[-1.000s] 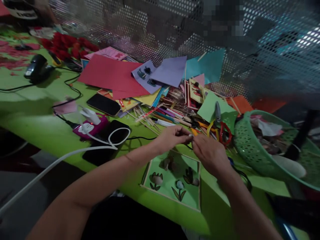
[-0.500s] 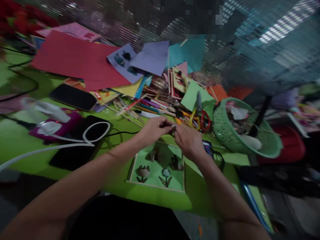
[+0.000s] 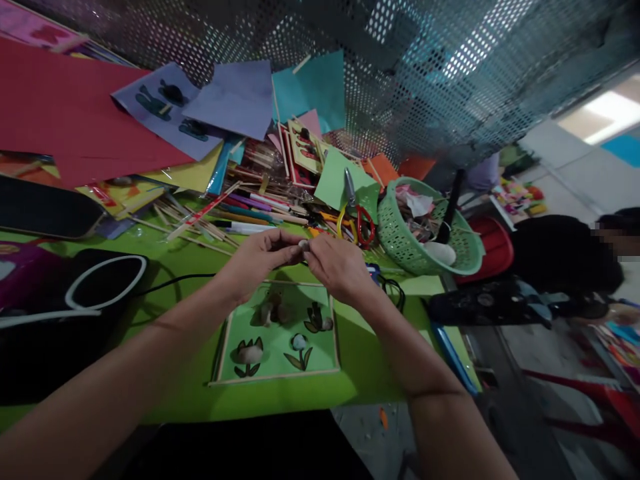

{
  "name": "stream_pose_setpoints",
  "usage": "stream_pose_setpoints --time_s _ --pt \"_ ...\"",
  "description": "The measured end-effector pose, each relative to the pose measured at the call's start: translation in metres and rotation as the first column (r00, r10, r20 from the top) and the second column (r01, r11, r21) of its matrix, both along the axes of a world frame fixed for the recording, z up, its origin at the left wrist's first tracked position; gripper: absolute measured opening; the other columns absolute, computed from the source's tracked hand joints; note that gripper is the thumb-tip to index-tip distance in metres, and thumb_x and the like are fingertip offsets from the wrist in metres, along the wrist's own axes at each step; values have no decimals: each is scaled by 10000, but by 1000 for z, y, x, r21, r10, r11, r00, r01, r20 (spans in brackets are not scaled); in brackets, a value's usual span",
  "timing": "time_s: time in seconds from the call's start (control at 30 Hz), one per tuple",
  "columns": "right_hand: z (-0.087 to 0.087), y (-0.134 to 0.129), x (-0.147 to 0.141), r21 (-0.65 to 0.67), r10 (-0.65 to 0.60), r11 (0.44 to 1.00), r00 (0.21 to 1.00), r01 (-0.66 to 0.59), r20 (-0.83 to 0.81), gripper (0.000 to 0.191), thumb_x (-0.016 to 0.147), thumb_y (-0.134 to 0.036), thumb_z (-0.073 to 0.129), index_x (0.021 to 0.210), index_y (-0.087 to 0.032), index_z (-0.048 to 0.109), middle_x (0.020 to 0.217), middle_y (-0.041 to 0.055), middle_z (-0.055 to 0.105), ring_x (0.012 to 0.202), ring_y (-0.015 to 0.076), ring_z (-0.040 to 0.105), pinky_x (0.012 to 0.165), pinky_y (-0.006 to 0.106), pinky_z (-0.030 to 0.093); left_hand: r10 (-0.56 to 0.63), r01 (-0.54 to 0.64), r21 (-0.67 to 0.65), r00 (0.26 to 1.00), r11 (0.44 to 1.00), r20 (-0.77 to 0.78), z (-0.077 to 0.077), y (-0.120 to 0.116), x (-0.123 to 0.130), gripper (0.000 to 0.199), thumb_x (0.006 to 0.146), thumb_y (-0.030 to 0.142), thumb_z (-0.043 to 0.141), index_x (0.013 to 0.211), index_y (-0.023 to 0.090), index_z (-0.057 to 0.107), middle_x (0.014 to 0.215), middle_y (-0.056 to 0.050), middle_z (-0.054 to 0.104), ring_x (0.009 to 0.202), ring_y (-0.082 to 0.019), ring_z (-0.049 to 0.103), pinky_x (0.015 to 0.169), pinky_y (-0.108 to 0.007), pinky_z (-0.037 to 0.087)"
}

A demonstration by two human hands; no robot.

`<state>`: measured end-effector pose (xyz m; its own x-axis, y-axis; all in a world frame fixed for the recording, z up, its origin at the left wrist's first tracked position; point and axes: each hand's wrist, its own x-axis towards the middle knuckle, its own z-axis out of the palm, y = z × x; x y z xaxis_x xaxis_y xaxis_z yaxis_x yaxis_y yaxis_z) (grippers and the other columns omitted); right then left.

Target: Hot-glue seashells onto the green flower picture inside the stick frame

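Stone (image 3: 304,245), small and pale, sits between your left hand (image 3: 257,259) and right hand (image 3: 341,268), near the far edge of the stick-framed card (image 3: 323,353). Your left thumb and finger pinch it; your right fingers curl against it, and whether they grip it I cannot tell. The card lies by the near edge of the tabletop (image 3: 373,380); toward its far edge, scissors (image 3: 349,188) lie just beside the basket (image 3: 393,230).

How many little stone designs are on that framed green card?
4 visible: a tulip front left, a round-headed flower front right, a dark design back right and a stone cluster left of that. The left hand and right hand may hide more.
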<state>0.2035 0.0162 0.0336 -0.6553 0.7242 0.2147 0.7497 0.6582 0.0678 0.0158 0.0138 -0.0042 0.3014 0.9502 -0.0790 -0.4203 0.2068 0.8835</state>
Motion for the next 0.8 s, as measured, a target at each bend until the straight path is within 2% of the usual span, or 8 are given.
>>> stream_pose_setpoints --time_s 0.23,0.33,0.47,0.67,0.8 --pt "-4 1 1 -68 7 998 1000 -7 4 313 1067 -289 323 889 -186 559 856 75 652 741 199 524 688 335 325 8 -8 -39 1000 999 9 -1 0 1 378 636 382 937 883 151 769 862 -56 767 795 -148 689 838 -295 555" --pt "-4 3 3 -118 17 993 998 -24 -63 292 1066 -269 325 879 -197 538 847 63 636 749 194 524 697 322 349 1 0 -48 1000 999 24 1 -1 1 387 631 389 940 882 153 763 862 -52 764 792 -149 690 848 -312 562" --pt "-3 3 4 -163 31 985 985 -59 -169 302 1082 -326 328 883 -209 523 849 46 623 754 181 517 697 303 364 17 -16 -29 1000 999 10 4 -2 1 373 666 383 919 905 149 755 883 -53 759 795 -146 684 837 -306 560" --pt "-6 2 2 -122 3 992 997 -12 -76 299 1065 -329 347 880 -196 542 839 57 633 721 191 496 673 323 325 32 -33 -31 999 999 -31 3 -3 1 369 638 391 929 874 161 764 855 -45 756 780 -144 669 793 -289 551" --pt "-5 2 2 -161 8 987 992 -29 -128 283 1053 -295 338 868 -199 530 835 52 618 724 185 491 672 313 336 22 -23 -30 999 999 -31 1 -2 1 356 644 386 925 875 163 772 861 -50 757 784 -142 666 793 -285 544"
